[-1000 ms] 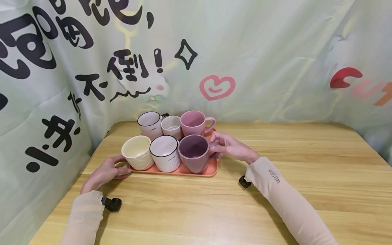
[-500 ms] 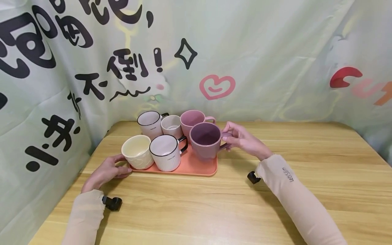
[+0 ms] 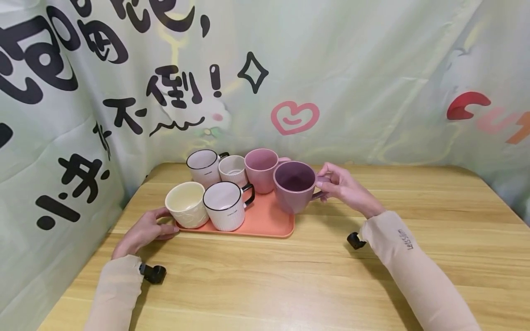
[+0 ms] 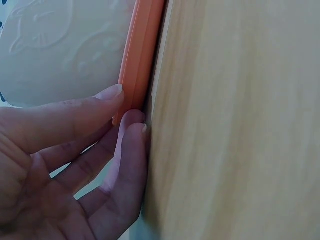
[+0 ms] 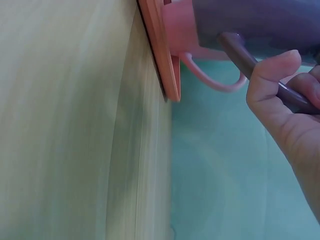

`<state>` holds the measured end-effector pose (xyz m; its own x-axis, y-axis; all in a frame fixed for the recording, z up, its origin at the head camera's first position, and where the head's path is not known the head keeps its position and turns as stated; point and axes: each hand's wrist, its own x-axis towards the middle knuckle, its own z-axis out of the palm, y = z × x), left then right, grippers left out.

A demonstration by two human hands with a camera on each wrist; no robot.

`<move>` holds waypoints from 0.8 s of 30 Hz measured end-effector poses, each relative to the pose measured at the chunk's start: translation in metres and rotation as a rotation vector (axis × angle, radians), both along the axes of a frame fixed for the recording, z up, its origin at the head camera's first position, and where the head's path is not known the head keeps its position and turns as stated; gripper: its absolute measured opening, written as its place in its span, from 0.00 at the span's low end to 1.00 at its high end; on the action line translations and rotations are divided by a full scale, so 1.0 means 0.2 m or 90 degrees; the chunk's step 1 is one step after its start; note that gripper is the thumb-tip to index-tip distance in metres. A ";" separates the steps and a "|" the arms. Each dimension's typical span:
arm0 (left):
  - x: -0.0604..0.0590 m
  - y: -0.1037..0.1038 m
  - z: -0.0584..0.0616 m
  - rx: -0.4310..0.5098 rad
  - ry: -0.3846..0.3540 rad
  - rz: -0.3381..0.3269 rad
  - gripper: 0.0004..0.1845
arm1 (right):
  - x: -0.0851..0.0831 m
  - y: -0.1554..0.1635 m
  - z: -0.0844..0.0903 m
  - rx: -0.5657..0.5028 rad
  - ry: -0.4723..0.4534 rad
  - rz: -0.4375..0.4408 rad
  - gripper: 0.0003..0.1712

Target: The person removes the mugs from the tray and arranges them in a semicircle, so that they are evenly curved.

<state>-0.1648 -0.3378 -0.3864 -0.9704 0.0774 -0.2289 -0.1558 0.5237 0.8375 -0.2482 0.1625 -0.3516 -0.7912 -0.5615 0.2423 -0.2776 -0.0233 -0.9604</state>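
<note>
My right hand (image 3: 345,187) grips the handle of a purple mug (image 3: 295,186), held upright above the right end of an orange tray (image 3: 269,220). In the right wrist view, the mug's handle (image 5: 245,60) passes between thumb and fingers, and the mug is raised off the tray. My left hand (image 3: 142,232) holds the tray's front left corner, thumb (image 4: 107,95) on the rim and fingertips curled at its lower edge. Just beside that thumb stands a cream cup (image 3: 187,211) with a raised pattern. A white mug (image 3: 225,214) with a black rim and handle is next to it.
Along the tray's back row are another black-rimmed white mug (image 3: 204,172), a small ribbed white cup (image 3: 233,172) and a pink mug (image 3: 262,177). The tray lies on a wooden table (image 3: 256,285). A printed cloth (image 3: 352,82) hangs behind and at the left.
The purple mug has been lifted from the tray's front right spot and carried rightward and back by my right hand. My left hand has stayed at the tray corner.
</note>
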 end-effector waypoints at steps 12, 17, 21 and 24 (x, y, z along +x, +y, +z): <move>0.00 0.01 0.02 -0.003 -0.011 0.003 0.38 | 0.00 0.10 0.00 -0.026 0.008 -0.014 0.04; 0.00 0.01 0.01 -0.006 -0.013 0.008 0.38 | 0.01 0.14 0.00 -0.032 0.012 -0.018 0.03; 0.00 0.01 0.01 -0.001 -0.011 0.005 0.38 | 0.01 0.18 0.00 -0.035 0.006 -0.023 0.07; 0.00 0.01 0.01 0.000 -0.010 0.004 0.38 | 0.02 0.20 0.00 -0.028 0.005 -0.031 0.09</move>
